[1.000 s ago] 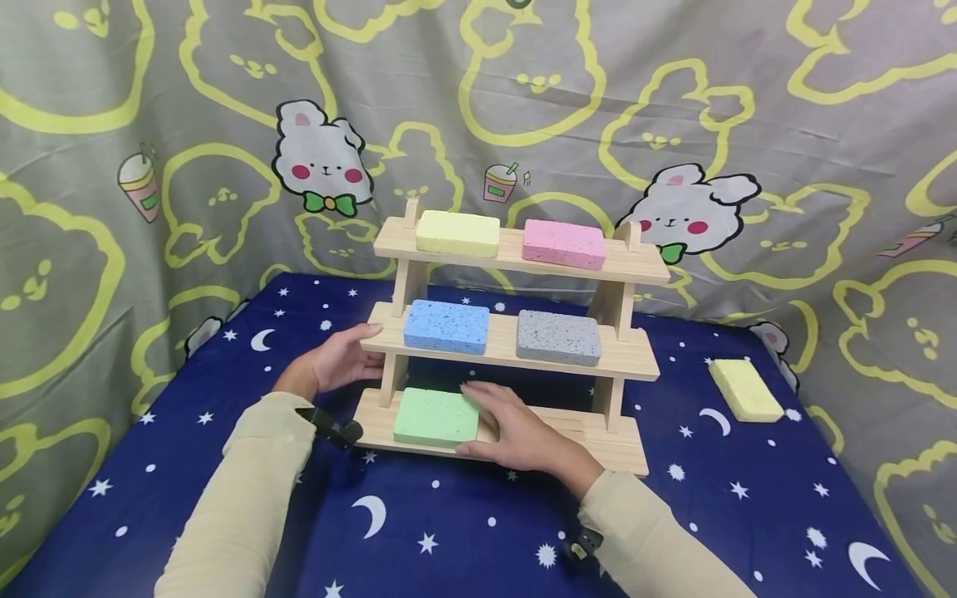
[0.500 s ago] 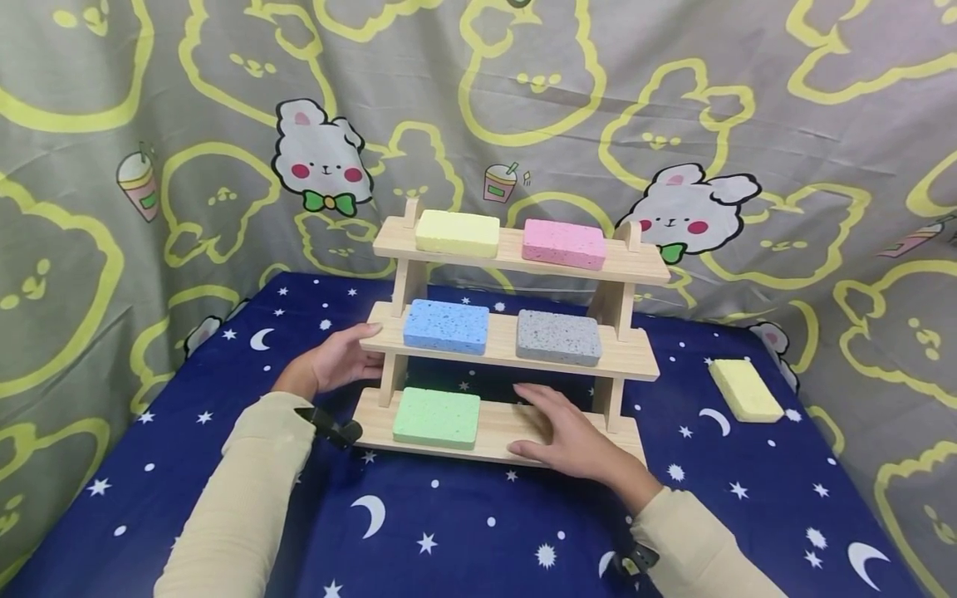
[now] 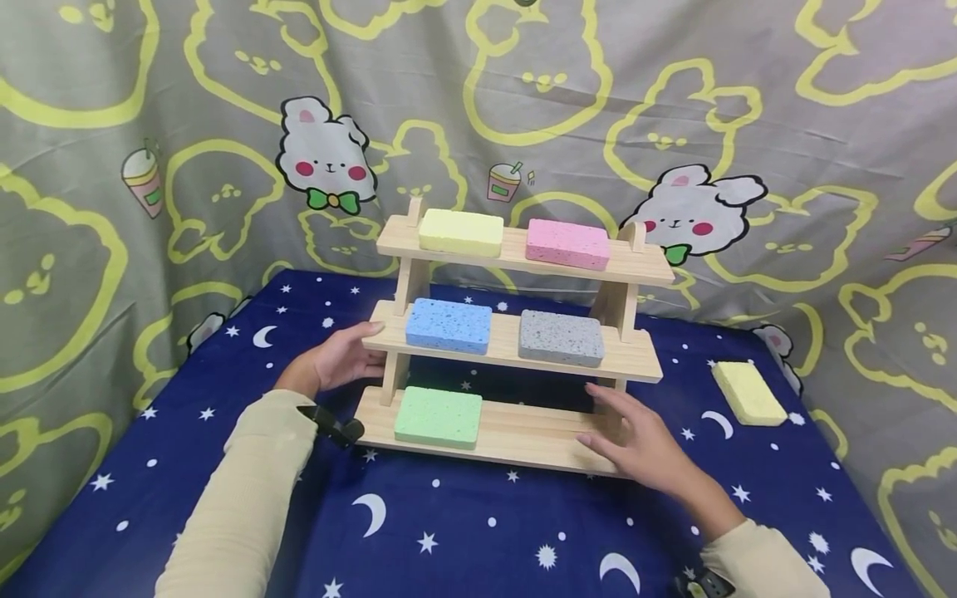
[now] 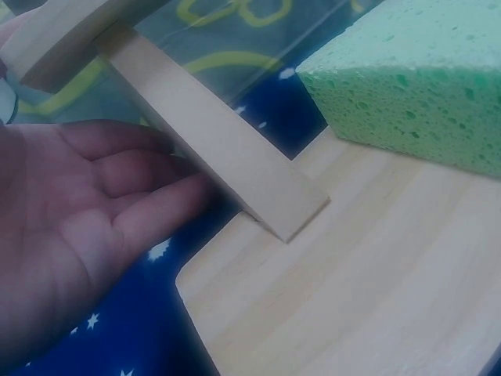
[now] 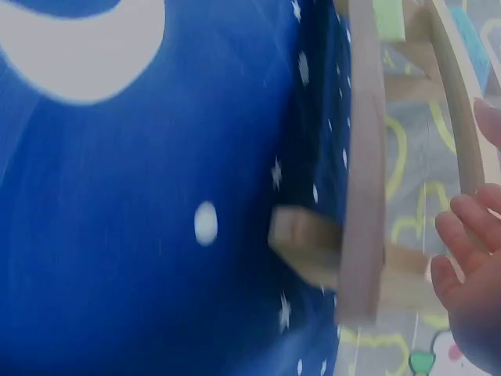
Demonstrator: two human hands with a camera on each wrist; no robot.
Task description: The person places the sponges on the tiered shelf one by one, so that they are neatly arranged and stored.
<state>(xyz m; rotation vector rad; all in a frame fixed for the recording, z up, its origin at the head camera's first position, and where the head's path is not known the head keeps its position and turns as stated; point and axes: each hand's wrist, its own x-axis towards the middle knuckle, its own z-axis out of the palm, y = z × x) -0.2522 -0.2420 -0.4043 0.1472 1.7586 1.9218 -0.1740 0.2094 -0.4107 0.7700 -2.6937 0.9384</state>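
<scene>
A three-tier wooden display shelf point(image 3: 527, 430) stands on the table. My left hand point(image 3: 345, 357) holds its left end, thumb at the middle board and fingers behind the upright point(image 4: 211, 129) in the left wrist view. On the bottom board lies a green sponge point(image 3: 438, 417), at the left. The middle tier carries a blue sponge point(image 3: 449, 325) and a grey sponge point(image 3: 561, 337). A pale yellow sponge point(image 3: 461, 232) and a pink sponge point(image 3: 568, 244) sit on top. My right hand point(image 3: 643, 440), fingers spread and holding nothing, is by the bottom board's right end.
Another yellow sponge point(image 3: 749, 393) lies on the table to the right of the shelf. A dark blue cloth point(image 3: 449, 531) with stars and moons covers the table. Behind it hangs a grey curtain point(image 3: 434, 50) with rabbit prints.
My right hand has moved away from the green sponge, rightward along the bottom board to its right end. The left hand has stayed at the shelf's left end.
</scene>
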